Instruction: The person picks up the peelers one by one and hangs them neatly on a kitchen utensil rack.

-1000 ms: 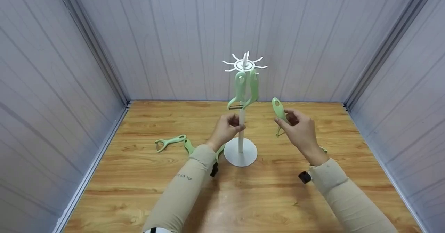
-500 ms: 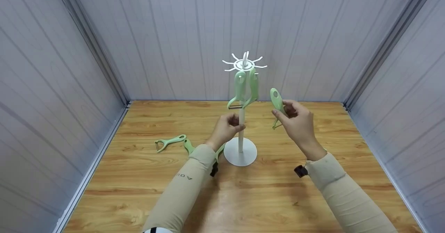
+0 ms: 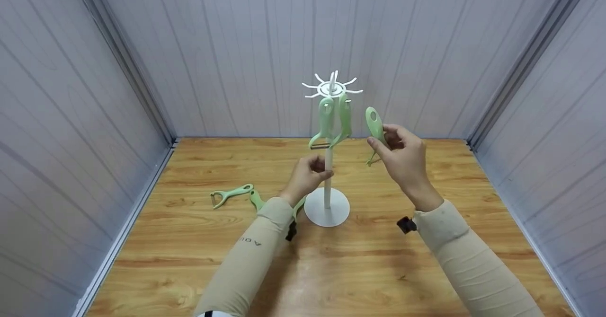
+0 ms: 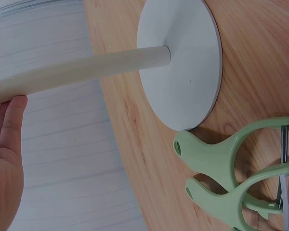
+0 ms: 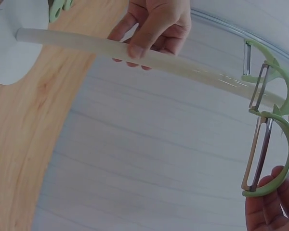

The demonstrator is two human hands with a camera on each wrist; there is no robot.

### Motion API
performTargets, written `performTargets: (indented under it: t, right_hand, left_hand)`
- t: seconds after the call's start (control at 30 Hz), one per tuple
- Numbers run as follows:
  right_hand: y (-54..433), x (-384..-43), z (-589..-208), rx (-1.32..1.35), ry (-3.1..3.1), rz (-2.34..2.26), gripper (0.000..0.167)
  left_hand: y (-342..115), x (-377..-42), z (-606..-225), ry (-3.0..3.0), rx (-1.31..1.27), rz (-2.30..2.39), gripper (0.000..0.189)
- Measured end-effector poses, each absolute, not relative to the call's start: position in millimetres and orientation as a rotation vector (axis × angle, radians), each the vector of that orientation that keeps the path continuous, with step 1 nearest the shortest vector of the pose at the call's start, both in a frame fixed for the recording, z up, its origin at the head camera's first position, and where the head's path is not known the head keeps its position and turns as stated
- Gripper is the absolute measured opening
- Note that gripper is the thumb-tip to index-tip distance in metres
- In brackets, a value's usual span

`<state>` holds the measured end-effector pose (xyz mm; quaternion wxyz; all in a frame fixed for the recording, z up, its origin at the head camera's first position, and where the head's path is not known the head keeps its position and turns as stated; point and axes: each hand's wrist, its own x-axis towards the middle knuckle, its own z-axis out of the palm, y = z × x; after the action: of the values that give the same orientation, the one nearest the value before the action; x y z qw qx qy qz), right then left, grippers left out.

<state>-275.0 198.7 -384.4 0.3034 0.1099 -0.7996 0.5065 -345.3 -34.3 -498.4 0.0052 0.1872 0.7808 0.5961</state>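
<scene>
A white stand [image 3: 327, 198] with a round base has a ring of curved hooks [image 3: 332, 88] on top. My left hand [image 3: 307, 174] grips its pole [image 4: 106, 66] between thumb and fingers, below two hanging peelers. Those two green Y-shaped peelers [image 3: 326, 118] hang from front hooks by their handle holes, blades down. To the right of the hooks, my right hand [image 3: 402, 154] pinches another green peeler [image 3: 373, 120], its holed handle end up and slightly apart from the rack. The right wrist view catches this peeler's blade [image 5: 266, 149] beside the hanging ones.
A loose green peeler [image 3: 232, 194] lies on the wooden table [image 3: 189, 255] at left. More green peelers [image 4: 212, 154] lie near the stand's base, partly hidden by my left forearm in the head view. Panelled walls [image 3: 227, 57] close in the back and sides.
My right hand has risen and shifted slightly left with the peeler, bringing it closer to the hooks. The left hand stays on the pole, and the hanging peelers look unchanged.
</scene>
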Motion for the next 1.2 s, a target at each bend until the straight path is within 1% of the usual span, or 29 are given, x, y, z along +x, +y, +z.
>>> performTargets:
  t: [0.57, 1.2]
  right_hand:
    - [184, -283, -353, 0.368, -2.026, 1.36, 0.029]
    - [170, -300, -350, 0.388, -2.043, 1.489, 0.029]
  left_hand:
    - [-34, -344, -499, 2.438, 0.595, 1.886, 0.013]
    - [-33, -344, -499, 2.426, 0.581, 1.907, 0.014]
